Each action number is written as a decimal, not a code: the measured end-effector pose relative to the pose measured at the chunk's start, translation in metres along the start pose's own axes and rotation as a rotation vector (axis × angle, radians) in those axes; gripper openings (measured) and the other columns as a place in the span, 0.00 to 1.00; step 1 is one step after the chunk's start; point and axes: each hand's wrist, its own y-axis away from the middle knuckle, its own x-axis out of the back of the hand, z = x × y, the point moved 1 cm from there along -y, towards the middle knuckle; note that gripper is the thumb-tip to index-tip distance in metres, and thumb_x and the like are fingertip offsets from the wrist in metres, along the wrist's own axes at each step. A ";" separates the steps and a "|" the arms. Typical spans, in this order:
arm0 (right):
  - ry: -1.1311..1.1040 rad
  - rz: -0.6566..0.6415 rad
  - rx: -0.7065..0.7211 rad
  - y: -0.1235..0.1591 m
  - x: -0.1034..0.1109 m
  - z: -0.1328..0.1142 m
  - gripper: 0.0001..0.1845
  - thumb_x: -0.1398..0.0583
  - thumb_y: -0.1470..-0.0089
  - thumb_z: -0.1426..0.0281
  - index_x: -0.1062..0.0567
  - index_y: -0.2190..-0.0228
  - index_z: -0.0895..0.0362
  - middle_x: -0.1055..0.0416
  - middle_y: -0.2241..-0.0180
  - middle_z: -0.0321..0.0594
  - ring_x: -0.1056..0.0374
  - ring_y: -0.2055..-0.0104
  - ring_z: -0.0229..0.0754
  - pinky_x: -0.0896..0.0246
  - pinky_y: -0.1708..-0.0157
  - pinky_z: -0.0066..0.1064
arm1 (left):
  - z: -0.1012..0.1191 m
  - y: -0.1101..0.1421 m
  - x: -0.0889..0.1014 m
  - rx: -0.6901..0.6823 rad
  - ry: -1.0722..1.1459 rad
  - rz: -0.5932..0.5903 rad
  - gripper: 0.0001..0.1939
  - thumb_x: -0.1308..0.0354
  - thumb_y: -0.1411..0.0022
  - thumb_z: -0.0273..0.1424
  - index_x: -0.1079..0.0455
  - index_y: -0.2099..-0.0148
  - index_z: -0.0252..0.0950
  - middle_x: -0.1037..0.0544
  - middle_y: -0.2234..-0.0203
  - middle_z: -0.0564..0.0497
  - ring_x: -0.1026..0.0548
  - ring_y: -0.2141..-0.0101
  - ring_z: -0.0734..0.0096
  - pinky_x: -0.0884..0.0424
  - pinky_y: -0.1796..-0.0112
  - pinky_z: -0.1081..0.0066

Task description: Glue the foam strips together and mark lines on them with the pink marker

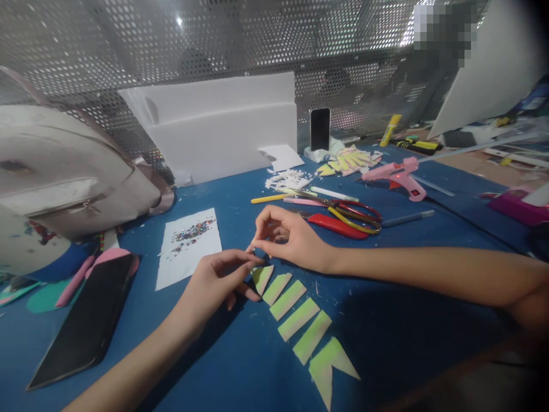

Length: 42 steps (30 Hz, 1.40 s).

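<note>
My left hand (pixel 221 278) and my right hand (pixel 288 237) meet fingertip to fingertip over the blue table. Both are closed in a pinch at something tiny and pale that I cannot make out. Just below them, a row of pale green and cream cut pieces (pixel 293 301) runs down to the right with gaps between. A notched, tail-shaped piece (pixel 325 366) ends the row. My left fingers partly cover the piece at the upper end (pixel 262 278). Left of the hands lies a white paper sheet (pixel 171 272) bearing small shiny multicoloured bits (pixel 191 233).
Scissors (pixel 343 213), a red cutter (pixel 337 226) and pens lie behind my right hand. Farther back are white scraps (pixel 287 179), a pink glue gun (pixel 401 176) and an upright phone (pixel 320 129). A dark phone (pixel 83 326) and a pale backpack (pixel 72 166) occupy the left.
</note>
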 end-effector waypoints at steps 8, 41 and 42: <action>-0.056 0.004 -0.065 -0.002 0.001 0.002 0.11 0.35 0.46 0.70 0.33 0.67 0.58 0.33 0.67 0.34 0.30 0.64 0.35 0.33 0.63 0.27 | -0.002 0.002 0.005 -0.012 -0.023 0.096 0.24 0.38 0.42 0.48 0.25 0.54 0.32 0.26 0.85 0.50 0.34 0.85 0.79 0.49 0.84 0.81; 0.453 -0.315 0.076 -0.001 0.012 0.014 0.06 0.37 0.41 0.73 0.20 0.62 0.59 0.26 0.64 0.41 0.30 0.65 0.37 0.36 0.62 0.29 | -0.013 0.003 0.013 -0.137 -0.112 0.243 0.14 0.37 0.41 0.44 0.26 0.62 0.37 0.26 0.81 0.53 0.37 0.83 0.80 0.45 0.81 0.78; 0.474 -0.324 0.081 -0.001 0.013 0.014 0.06 0.38 0.41 0.73 0.20 0.62 0.59 0.26 0.64 0.41 0.30 0.64 0.37 0.36 0.62 0.29 | -0.013 0.003 0.013 -0.136 -0.111 0.243 0.14 0.37 0.41 0.44 0.26 0.62 0.37 0.26 0.81 0.53 0.37 0.83 0.80 0.45 0.81 0.78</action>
